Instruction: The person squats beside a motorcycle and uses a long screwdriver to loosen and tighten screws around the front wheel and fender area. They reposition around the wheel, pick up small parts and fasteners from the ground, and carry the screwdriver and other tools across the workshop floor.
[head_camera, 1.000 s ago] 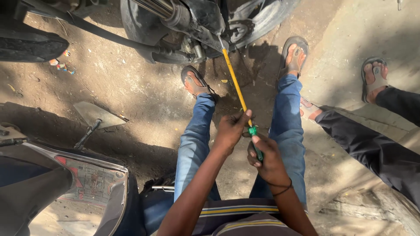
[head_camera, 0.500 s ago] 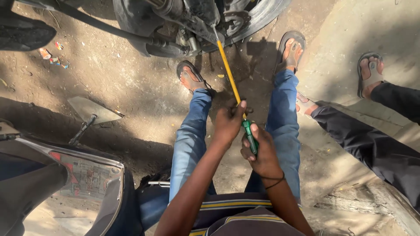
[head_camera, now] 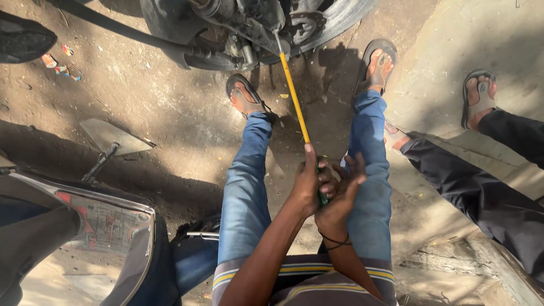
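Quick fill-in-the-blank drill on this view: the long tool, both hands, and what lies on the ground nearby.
1. Both hands, left hand and right hand, grip the long screwdriver by its ____ handle.
2. The screwdriver's shaft is coloured ____.
3. Its tip meets the underside of the ____.
4. The detached mirror lies on the ____.

Missing words: green; yellow; motorcycle; ground
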